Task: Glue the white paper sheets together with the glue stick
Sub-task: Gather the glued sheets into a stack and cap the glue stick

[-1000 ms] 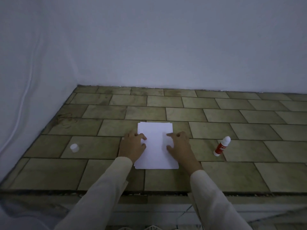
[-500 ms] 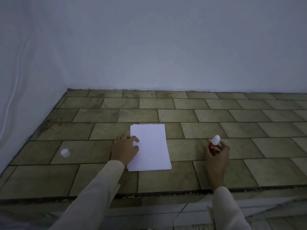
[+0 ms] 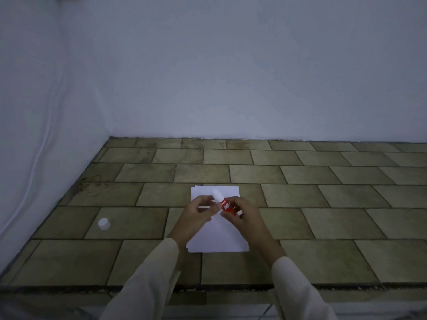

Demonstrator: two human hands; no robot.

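Observation:
A stack of white paper sheets [image 3: 219,239] lies flat on the tiled surface, in the middle near the front. Above it my right hand [image 3: 242,218] grips the red body of the glue stick [image 3: 227,206], which tilts up to the left and shows a white upper end. My left hand [image 3: 198,215] is raised beside it, and its thumb and fingers pinch that white end. Both hands hover over the upper half of the sheets and hide part of them.
A small white cap [image 3: 104,224] stands on the tiles to the left of the sheets. The tiled surface [image 3: 323,204] runs back to a white wall and a corner on the left. Its front edge drops off just below the sheets.
My right hand left the sheets, picked up the glue stick on the right and brought it over them. My left hand lifted off the paper and took the stick's white end.

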